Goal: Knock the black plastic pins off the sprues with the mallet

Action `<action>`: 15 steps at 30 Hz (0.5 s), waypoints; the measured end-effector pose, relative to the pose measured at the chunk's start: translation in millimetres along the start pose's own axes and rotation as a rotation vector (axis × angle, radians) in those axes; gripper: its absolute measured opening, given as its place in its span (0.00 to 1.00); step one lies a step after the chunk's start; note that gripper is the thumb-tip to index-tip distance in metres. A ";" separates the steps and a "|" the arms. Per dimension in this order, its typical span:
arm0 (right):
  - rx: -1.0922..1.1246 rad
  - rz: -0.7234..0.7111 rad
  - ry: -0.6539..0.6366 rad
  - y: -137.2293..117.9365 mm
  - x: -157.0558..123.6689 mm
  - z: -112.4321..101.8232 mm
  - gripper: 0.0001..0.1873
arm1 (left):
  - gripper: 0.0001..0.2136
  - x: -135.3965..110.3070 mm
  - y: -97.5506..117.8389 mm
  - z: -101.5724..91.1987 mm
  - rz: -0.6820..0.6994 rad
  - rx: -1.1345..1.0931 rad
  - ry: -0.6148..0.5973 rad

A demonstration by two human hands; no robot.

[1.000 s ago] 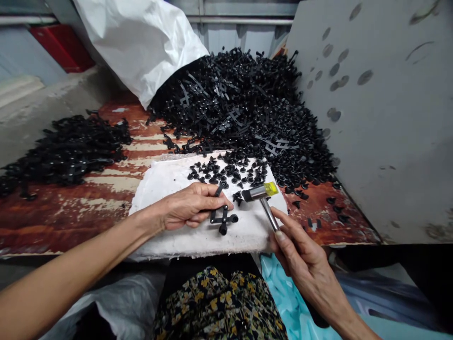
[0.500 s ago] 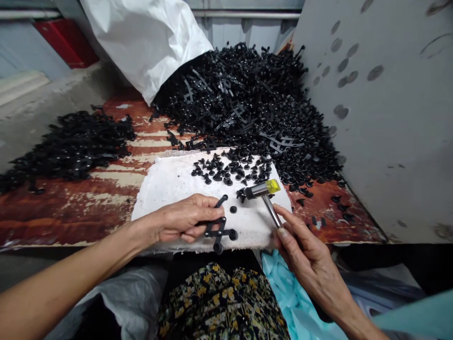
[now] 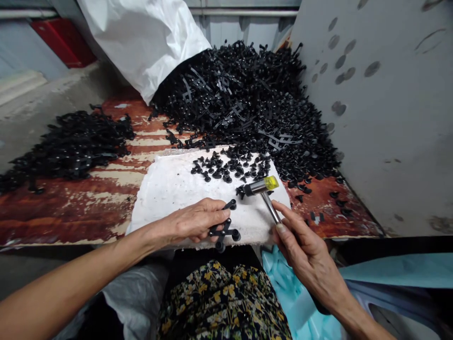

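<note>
My left hand (image 3: 203, 219) is closed on a black plastic scissor-type linkage (image 3: 222, 229), low over the near part of a white pad (image 3: 159, 189). Round caps show on the lower ends of the linkage, and its upper arm end sits at another round stud on the pad. In my right hand (image 3: 300, 245) is a small mallet (image 3: 262, 186) with a yellow face, gripped by its metal handle. The mallet head lies over the pad's right side, apart from the linkage. Loose black studs (image 3: 230, 165) are scattered across the far part of the pad.
A large heap of black parts (image 3: 240, 94) spreads out of a white sack (image 3: 145, 42) at the back. Another black pile (image 3: 71, 146) lies on the worn red tabletop (image 3: 71, 208) at left. A grey panel (image 3: 385, 118) stands along the right side.
My left hand has shifted the linkage slightly right, bringing its upper arm end onto the stud that lay separately on the pad. The mallet stays nearly where it was.
</note>
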State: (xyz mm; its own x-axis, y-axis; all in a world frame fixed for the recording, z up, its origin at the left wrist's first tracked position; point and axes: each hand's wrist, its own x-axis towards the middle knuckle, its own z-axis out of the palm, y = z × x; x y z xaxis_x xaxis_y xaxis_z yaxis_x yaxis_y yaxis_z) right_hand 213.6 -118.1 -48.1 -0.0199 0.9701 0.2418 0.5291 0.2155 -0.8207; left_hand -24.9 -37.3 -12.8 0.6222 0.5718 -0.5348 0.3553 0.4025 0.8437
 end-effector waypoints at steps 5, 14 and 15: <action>0.041 0.079 -0.003 0.1 -0.7 -0.6 0.21 | 0.19 0.6 -1.8 -0.1 0.006 -0.013 -0.005; 0.080 0.063 -0.003 -2.6 0.0 -0.2 0.21 | 0.20 0.8 0.6 1.9 -0.020 0.015 0.020; 0.080 0.059 -0.003 -2.9 0.1 -0.6 0.21 | 0.20 0.5 1.9 2.8 -0.023 0.017 0.033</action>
State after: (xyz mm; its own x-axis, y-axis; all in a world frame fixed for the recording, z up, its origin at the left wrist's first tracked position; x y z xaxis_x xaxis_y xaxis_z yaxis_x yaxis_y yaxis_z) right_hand 212.5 -118.7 -45.4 0.0062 0.9817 0.1904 0.4603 0.1663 -0.8721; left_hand -22.0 -38.2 -11.3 0.5903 0.5859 -0.5552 0.3810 0.4042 0.8316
